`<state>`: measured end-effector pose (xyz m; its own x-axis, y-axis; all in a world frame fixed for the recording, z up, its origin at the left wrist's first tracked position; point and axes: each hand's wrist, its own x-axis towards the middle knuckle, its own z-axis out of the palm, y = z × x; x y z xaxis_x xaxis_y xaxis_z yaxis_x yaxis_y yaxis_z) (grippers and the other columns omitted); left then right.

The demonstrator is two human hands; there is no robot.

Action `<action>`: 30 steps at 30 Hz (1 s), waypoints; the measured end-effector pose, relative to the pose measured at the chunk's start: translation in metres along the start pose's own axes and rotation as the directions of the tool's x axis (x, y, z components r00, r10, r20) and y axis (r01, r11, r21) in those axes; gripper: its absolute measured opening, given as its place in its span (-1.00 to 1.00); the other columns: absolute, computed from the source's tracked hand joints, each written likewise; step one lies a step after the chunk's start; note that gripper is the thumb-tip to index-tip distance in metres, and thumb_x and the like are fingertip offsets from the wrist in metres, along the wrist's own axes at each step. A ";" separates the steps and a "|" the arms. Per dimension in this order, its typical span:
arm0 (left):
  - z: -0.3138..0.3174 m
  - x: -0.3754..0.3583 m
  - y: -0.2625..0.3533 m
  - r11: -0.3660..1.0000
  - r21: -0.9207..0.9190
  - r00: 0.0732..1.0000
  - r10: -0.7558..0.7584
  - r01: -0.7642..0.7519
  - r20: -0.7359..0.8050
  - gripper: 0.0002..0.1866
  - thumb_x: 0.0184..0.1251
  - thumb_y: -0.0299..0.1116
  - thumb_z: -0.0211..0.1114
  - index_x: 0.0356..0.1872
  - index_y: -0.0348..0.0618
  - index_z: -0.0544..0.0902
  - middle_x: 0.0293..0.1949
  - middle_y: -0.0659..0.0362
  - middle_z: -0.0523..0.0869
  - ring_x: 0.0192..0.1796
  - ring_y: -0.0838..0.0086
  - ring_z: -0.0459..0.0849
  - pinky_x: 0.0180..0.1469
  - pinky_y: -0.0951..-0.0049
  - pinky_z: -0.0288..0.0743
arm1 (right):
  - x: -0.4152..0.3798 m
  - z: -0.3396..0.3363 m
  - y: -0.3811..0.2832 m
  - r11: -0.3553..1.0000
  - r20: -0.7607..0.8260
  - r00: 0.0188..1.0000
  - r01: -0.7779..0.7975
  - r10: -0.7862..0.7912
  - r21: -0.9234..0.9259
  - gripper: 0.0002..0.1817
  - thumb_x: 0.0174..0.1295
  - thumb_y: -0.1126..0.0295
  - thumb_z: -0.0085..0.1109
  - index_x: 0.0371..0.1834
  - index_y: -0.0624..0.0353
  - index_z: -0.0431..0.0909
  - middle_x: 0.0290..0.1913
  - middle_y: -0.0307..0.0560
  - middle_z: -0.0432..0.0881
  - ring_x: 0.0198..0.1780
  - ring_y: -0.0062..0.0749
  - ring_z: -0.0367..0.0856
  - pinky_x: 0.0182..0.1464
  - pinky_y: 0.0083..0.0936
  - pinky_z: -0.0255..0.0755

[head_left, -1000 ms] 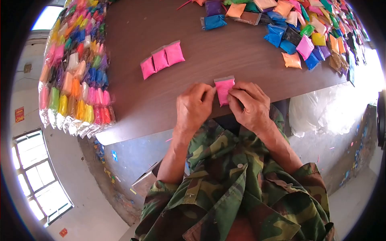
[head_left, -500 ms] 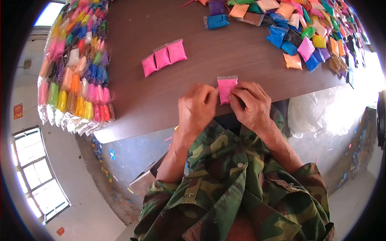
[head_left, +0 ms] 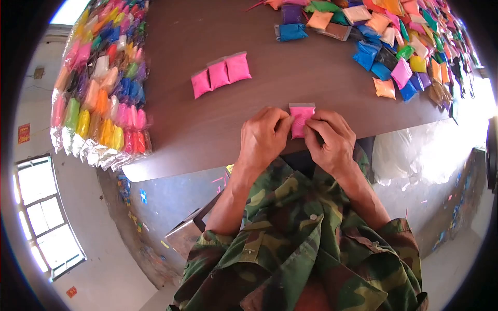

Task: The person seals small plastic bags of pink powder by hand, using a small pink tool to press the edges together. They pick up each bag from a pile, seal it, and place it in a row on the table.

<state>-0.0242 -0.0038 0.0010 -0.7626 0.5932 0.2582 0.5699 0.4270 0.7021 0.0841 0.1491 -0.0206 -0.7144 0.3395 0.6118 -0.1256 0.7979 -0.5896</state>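
A small pink plastic packet (head_left: 302, 116) lies near the table's front edge, its clear sealed strip facing away from me. My left hand (head_left: 263, 136) has its fingers pinched at the packet's left edge. From the other side, my right hand (head_left: 333, 142) presses closed fingertips onto the packet's right part. Farther back and to the left, three more pink packets (head_left: 220, 73) sit side by side in a slightly slanted row, apart from both hands.
Stacked clear bags of colourful packets (head_left: 93, 103) line the left end of the brown table (head_left: 181, 127). A heap of loose multicoloured packets (head_left: 394, 46) covers the back right. White plastic sheeting (head_left: 410, 150) hangs below the right edge.
The view has shifted slightly, moving the table items a little rightward. My left fingers have come against the packet's left edge. The right hand stays on the packet.
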 end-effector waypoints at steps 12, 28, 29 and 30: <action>-0.005 0.019 -0.014 0.994 0.090 0.996 -0.048 0.054 -0.073 -0.90 0.35 -0.46 0.48 -0.32 -0.24 0.74 -0.36 0.00 0.77 -0.40 0.08 0.74 -0.31 0.19 0.58 | -0.003 -0.007 -0.002 0.997 0.125 0.992 0.036 -0.028 -0.064 -0.74 0.12 0.52 0.55 -0.10 0.15 0.79 0.00 -0.12 0.74 -0.15 -0.13 0.74 -0.12 -0.27 0.65; -0.062 -0.036 -0.064 0.973 0.003 0.860 -0.201 0.229 -0.469 -0.90 0.42 -0.45 0.55 -0.22 -0.26 0.79 -0.45 0.19 0.74 -0.45 0.57 0.60 -0.34 0.48 0.50 | 0.022 -0.013 -0.004 0.995 0.304 0.952 0.069 -0.042 -0.076 -0.58 0.05 0.45 0.67 0.01 0.26 0.78 0.10 -0.07 0.76 -0.04 -0.14 0.77 -0.03 -0.24 0.72; -0.062 -0.034 -0.064 0.974 -0.001 0.861 -0.201 0.227 -0.466 -0.89 0.42 -0.45 0.55 -0.21 -0.26 0.79 -0.46 0.20 0.73 -0.46 0.58 0.59 -0.33 0.50 0.49 | 0.027 -0.010 -0.002 0.993 0.295 0.954 0.082 -0.054 -0.085 -0.58 0.05 0.45 0.67 0.00 0.26 0.78 0.10 -0.07 0.76 -0.04 -0.13 0.77 -0.02 -0.24 0.71; -0.063 -0.034 -0.066 0.969 -0.049 0.851 -0.238 0.244 -0.469 -0.89 0.41 -0.46 0.55 -0.22 -0.26 0.79 -0.45 0.20 0.73 -0.46 0.57 0.58 -0.35 0.48 0.48 | 0.032 -0.007 0.001 0.991 0.287 0.956 0.094 -0.063 -0.095 -0.58 0.05 0.45 0.67 0.00 0.26 0.78 0.10 -0.06 0.76 -0.04 -0.12 0.77 -0.01 -0.23 0.71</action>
<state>-0.0547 -0.0951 -0.0126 -0.9277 0.0830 0.3641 0.3512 0.5249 0.7753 0.0660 0.1644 0.0022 -0.8723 0.1317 0.4708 -0.1262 0.8697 -0.4772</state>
